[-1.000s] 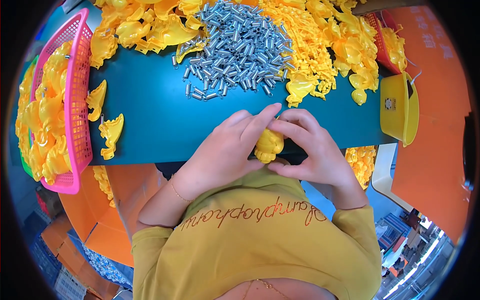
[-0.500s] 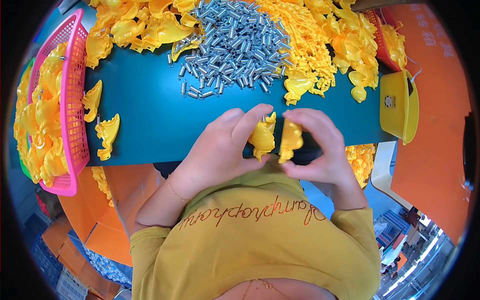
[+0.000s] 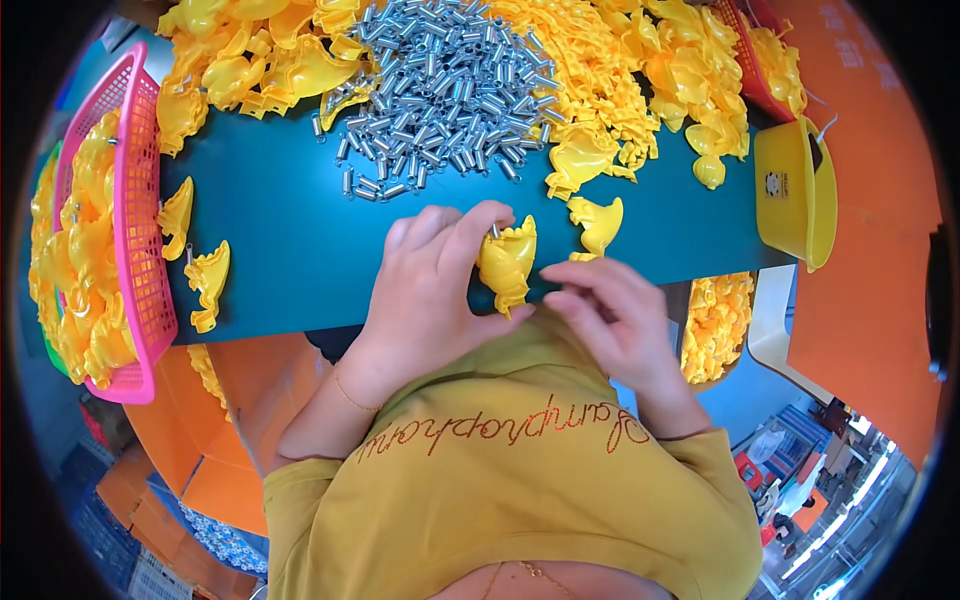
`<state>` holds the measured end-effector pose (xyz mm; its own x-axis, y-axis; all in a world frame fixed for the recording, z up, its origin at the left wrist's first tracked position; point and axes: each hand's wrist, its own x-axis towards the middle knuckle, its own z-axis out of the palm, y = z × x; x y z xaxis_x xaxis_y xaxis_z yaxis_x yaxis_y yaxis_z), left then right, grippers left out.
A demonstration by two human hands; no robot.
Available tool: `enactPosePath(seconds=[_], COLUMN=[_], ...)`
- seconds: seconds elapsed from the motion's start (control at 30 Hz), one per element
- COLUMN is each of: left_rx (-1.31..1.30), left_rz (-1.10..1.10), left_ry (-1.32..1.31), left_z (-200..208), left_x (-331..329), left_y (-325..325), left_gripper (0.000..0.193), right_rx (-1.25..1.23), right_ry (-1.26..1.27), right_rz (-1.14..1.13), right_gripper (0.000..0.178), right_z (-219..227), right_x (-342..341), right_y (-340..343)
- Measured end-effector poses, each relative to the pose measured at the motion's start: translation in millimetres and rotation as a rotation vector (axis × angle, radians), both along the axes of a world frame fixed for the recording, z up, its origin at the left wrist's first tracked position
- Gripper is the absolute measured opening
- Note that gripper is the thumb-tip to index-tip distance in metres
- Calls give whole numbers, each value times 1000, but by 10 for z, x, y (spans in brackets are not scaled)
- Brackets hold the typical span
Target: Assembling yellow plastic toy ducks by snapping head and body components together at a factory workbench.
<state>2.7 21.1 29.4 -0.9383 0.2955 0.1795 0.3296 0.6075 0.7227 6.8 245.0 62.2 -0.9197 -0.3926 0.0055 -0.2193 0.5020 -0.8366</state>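
My left hand (image 3: 415,275) holds a curved yellow plastic shell part (image 3: 508,265) between thumb and forefinger, above the table's near edge. The end of a small metal spring (image 3: 495,231) pokes out at the top of this part. To its right, my right hand (image 3: 620,325) has its fingers loosely bent and apart, with nothing seen in them. Just beyond those fingers, a second yellow shell part (image 3: 598,222) lies on the green table (image 3: 320,250). Farther off is a heap of metal springs (image 3: 450,90).
Small yellow pieces (image 3: 595,95) and shell piles (image 3: 270,60) line the far side. At left stands a pink basket (image 3: 140,220) of shells, beside two loose shell parts (image 3: 208,285). A yellow bin (image 3: 790,205) hangs by the right edge, near a red basket (image 3: 745,65).
My right hand has let go of the yellow shell part, which now lies on the table, and has drawn back toward me. My left hand still holds its part, turned slightly.
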Motion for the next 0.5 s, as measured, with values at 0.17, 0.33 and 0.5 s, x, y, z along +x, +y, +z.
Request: enactPosePath(seconds=[0.17, 0.33, 0.5], left_rx=[14, 33, 33], left_rz=[31, 38, 21], left_ry=[32, 41, 29], left_z=[-22, -47, -34], left_x=[30, 52, 39], left_y=[23, 7, -8], left_gripper=[81, 83, 83], right_rx=[-106, -150, -163], right_ry=[54, -176, -181], right_rz=[53, 13, 21], right_gripper=[15, 8, 8], right_z=[-244, -148, -144], right_x=[29, 8, -33], right_y=[-141, -183, -160])
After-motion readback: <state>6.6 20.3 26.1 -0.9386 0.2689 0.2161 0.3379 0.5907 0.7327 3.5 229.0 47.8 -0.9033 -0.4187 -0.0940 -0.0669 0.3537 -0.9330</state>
